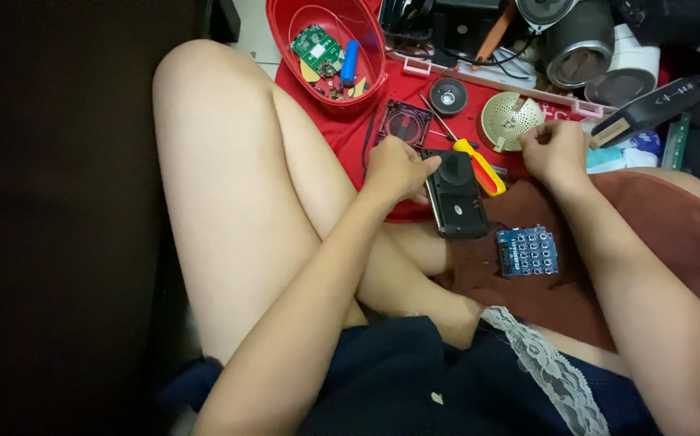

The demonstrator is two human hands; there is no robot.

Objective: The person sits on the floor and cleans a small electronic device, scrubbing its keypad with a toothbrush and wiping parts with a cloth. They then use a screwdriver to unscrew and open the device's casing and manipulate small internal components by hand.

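Red cloth (342,133) underneath: left hand (394,169) grips, steadying, black casing (456,194); beside it, right hand (552,149) pinches something unseen.

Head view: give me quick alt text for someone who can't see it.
A seated person's left hand grips a small black device casing while the right hand rests beside a cream round grille. A yellow-handled screwdriver and blue keypad board lie nearby.

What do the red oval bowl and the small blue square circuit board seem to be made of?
Red oval bowl: probably glossy moulded plastic, judging by its thin, shiny rim. Small blue square circuit board: likely rigid laminate with a matte blue coating, carrying a grid of dark buttons.
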